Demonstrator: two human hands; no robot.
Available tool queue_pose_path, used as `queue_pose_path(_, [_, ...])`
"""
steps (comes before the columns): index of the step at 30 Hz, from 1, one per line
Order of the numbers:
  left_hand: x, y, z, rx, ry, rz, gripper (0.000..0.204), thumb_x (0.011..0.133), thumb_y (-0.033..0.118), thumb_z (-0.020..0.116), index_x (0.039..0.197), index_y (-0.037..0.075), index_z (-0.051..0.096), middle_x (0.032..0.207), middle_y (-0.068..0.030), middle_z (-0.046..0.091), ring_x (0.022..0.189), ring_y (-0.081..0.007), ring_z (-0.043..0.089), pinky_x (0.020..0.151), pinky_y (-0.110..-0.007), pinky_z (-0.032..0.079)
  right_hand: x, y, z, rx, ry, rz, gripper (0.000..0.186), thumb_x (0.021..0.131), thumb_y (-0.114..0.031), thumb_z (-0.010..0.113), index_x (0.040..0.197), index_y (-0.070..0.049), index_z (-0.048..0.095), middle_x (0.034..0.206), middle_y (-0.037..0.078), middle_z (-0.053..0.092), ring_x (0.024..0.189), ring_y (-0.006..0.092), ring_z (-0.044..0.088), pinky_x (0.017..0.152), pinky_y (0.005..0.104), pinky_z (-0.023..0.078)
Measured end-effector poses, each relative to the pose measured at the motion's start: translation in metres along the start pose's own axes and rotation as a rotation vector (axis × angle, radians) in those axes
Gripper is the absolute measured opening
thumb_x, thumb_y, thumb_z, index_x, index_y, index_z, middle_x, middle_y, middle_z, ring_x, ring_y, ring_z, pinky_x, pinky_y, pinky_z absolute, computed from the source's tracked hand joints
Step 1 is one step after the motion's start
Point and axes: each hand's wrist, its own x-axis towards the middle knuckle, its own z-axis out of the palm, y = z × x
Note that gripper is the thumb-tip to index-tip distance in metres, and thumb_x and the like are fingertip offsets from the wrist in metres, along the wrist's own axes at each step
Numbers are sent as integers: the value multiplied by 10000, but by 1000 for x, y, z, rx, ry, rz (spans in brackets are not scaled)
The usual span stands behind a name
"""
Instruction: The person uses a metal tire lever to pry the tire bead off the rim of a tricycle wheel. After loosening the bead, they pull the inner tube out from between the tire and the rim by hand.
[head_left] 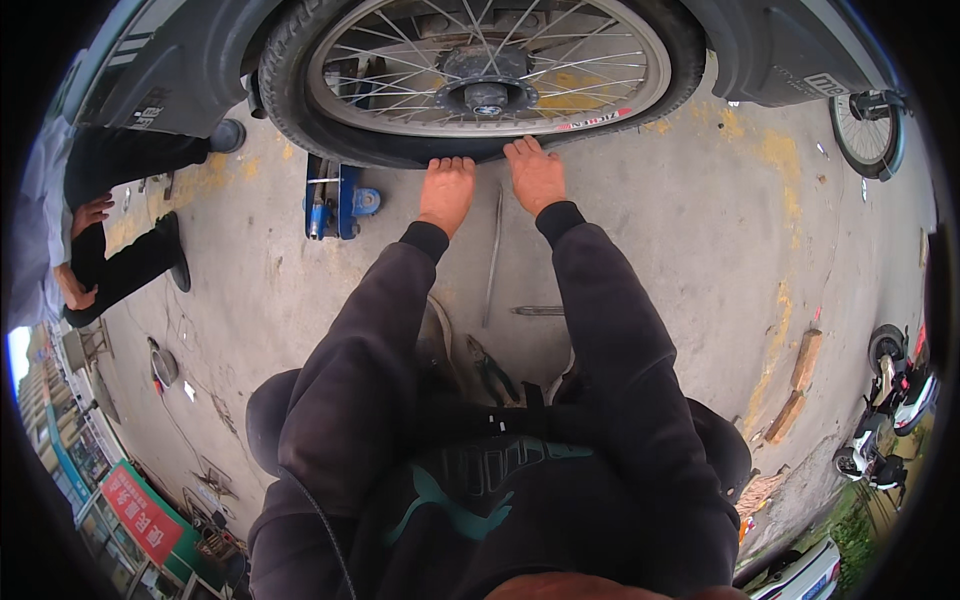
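Note:
In front of me a spoked wheel with a silver rim [480, 128] and a black tyre [385, 147] is mounted under a dark vehicle body. Along its lower edge the fingers of my left hand [447, 192] are hooked over the tyre. My right hand [537, 174] grips the same tyre a little further right, fingers curled over toward the rim. Fingertips are partly hidden at the tyre. On the ground below lie a long metal bar [494, 255], a shorter metal bar [538, 311] and pliers [490, 370] with dark green handles.
A blue jack [345, 205] stands under the wheel's left side. At the left is another person's leg [130, 265], with their hands near the knees. Bricks [805, 360] lie on the right; another wheel [866, 135] and parked motorbikes [880, 400] are beyond. A small pan [162, 362] sits left.

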Motion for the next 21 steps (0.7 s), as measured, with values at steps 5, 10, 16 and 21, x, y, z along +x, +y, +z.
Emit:
queue_pose_path(5, [1,23,-8,-54,-5,-52,60,845,104,596,892,98,632,869,-71,689,878,-225,672,820,-358,464,-15,-22,9,124,58,120,133,870,-143,587,996,-111,613,1040,39,620,1183,225,571,804,438,557])
queue_pose_path(10, [-5,7,13,-175,127,-4,42,837,113,602,866,102,631,836,-64,685,856,-222,672,805,-365,457,3,42,-29,-158,-156,-155,417,813,-103,662,1225,-137,609,1256,13,626,1276,182,539,913,458,519])
queue_pose_path(16, [-7,-9,-9,56,-11,13,37,821,116,615,855,107,622,843,-69,678,862,-217,664,812,-361,453,-21,-27,0,59,-85,142,561,790,-99,705,1330,-74,554,1360,71,576,1355,240,485,939,421,534])
queue_pose_path(21, [5,27,14,-109,124,-50,46,827,119,608,870,104,612,878,-78,670,892,-225,652,822,-366,449,-17,-30,13,199,-42,92,580,785,-94,709,1342,-97,550,1399,50,553,1364,228,470,981,424,528])
